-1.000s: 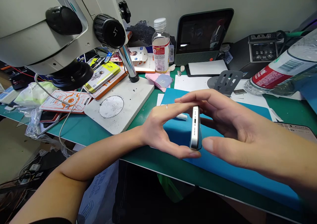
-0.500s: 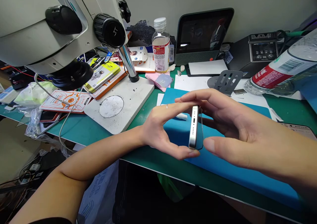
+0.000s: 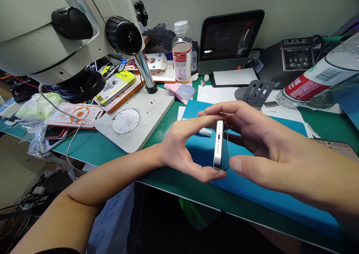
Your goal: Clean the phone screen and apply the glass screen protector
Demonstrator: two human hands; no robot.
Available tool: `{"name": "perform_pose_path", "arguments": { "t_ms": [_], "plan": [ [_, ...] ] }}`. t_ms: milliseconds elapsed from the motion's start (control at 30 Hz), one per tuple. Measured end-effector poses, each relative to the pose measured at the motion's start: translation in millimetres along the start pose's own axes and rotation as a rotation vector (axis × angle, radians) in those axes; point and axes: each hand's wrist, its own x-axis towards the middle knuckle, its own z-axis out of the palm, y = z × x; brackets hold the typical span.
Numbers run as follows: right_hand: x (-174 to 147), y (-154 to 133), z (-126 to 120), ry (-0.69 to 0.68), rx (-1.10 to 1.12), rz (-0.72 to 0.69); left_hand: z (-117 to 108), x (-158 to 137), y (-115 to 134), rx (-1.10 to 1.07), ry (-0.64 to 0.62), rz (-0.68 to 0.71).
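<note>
My left hand (image 3: 185,149) is closed around a smartphone (image 3: 218,145) stood on edge, fingers on the top side and thumb underneath. Its silver bottom edge with the charging port and speaker holes faces me. Just right of the phone, almost parallel to it, is a thin clear glass sheet with a dark rim (image 3: 227,149), which looks like a screen protector. My right hand (image 3: 269,153) holds this sheet by its edges, thumb at the near side and fingers at the far side. Whether sheet and phone touch at the far end is hidden.
Below lies a blue mat (image 3: 252,186) on the green bench. A microscope (image 3: 84,40) rises at left over its white base (image 3: 151,112). Behind stand a drink bottle (image 3: 182,55) and a tablet-like display (image 3: 230,37). A large bottle (image 3: 311,82) lies tilted at right, near another phone (image 3: 339,147).
The phone and the glass sheet have shifted very slightly left. Both hands keep their hold, and everything else looks the same.
</note>
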Motion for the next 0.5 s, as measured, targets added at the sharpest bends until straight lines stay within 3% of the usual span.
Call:
{"name": "perform_pose_path", "arguments": {
  "t_ms": [100,300,500],
  "plan": [
    [0.6,2.0,1.1,-0.068,0.047,0.07,-0.2,1.6,1.0,-0.008,-0.012,-0.015],
    [0.5,5.4,-1.4,-0.027,0.046,0.092,-2.5,2.9,3.1,-0.061,-0.031,-0.087],
    [0.5,8.1,-12.2,0.149,-0.355,-0.01,-6.8,3.1,4.7,-0.103,-0.05,-0.187]
  ]
}}
